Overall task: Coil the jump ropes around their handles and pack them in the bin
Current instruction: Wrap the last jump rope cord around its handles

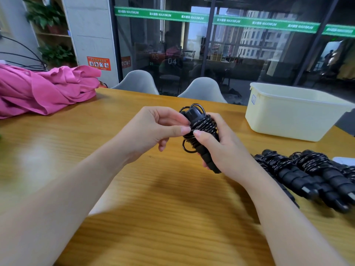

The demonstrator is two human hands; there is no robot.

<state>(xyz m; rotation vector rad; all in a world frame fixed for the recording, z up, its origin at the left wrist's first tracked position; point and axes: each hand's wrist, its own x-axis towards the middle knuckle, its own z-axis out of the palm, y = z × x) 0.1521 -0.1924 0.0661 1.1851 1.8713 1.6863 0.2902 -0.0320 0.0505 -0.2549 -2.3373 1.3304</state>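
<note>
A black jump rope [199,125], its cord wound tightly around the two foam handles, is held above the middle of the wooden table [153,198]. My right hand [221,146] grips the handles, thumb pressed on the coils. My left hand [153,127] pinches a strand of the cord between thumb and forefinger; a small loop hangs below the coils. The cream plastic bin [295,116] stands at the far right of the table, its inside hidden from here. Several coiled black jump ropes [307,175] lie side by side at the right edge.
A crumpled pink garment [44,89] lies on the table's far left. Two grey chairs [201,89] stand behind the table, in front of a glass wall. A white object [345,160] shows at the right edge, past the coiled ropes.
</note>
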